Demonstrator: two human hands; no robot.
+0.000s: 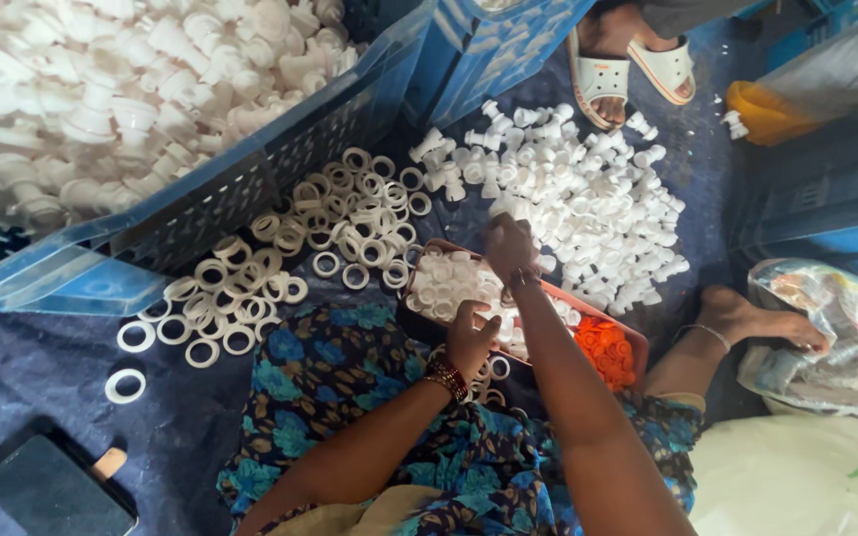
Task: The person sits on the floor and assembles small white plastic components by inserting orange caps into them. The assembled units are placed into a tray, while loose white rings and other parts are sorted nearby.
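My left hand (470,338) rests at the near edge of an orange tray (624,335), fingers curled over the white plastic fittings (446,281) in it; whether it holds one is hidden. My right hand (508,246) reaches past the tray's far rim toward a heap of white fittings (578,194) on the floor, blurred, fingers bunched. Small orange caps (610,350) fill the tray's right end. White plastic rings (350,223) lie scattered to the left.
A large blue crate (201,213) full of white fittings stands at upper left. Another person's sandalled feet (628,65) are at the top. A phone (52,491) lies bottom left. Plastic bags (836,328) sit at right beside my bare foot (747,318).
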